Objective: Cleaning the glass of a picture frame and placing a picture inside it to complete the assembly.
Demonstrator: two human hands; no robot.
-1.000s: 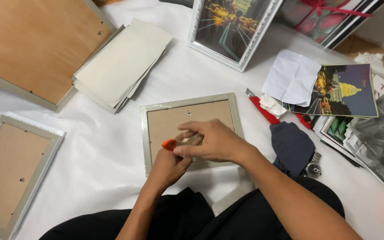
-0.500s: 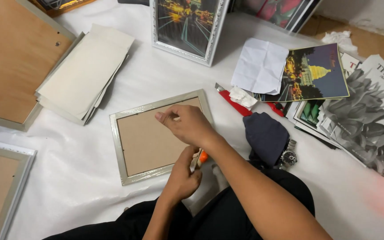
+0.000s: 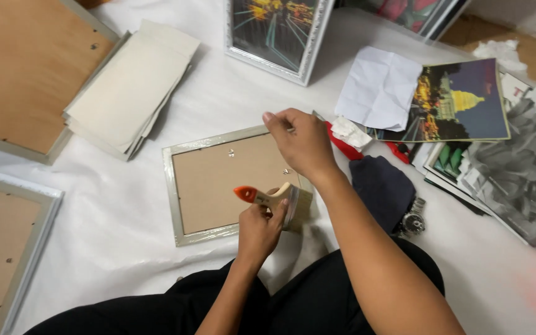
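A small silver-rimmed picture frame (image 3: pixel 170 186) lies face down on the white sheet, its brown backing up. My right hand (image 3: pixel 302 144) presses on the frame's upper right corner, fingers curled over the rim. My left hand (image 3: pixel 260 226) grips a flat paintbrush (image 3: pixel 274 198) with a wooden, orange-tipped handle. The bristles sit at the frame's lower right edge. My legs in black trousers are folded just below the frame.
A big brown-backed frame (image 3: pixel 20 68) and a stack of cream boards (image 3: pixel 125 87) lie upper left; another face-down frame (image 3: pixel 1 248) lies at the left edge. A framed picture (image 3: pixel 274 31) stands above. Right: white paper (image 3: pixel 376 80), photo prints (image 3: pixel 460 99), red tool (image 3: pixel 345 146), dark cloth (image 3: pixel 383 189), wristwatch (image 3: pixel 410 220).
My right hand has shifted from the middle of the frame to its upper right corner. The brush in my left hand has moved to the frame's lower right edge.
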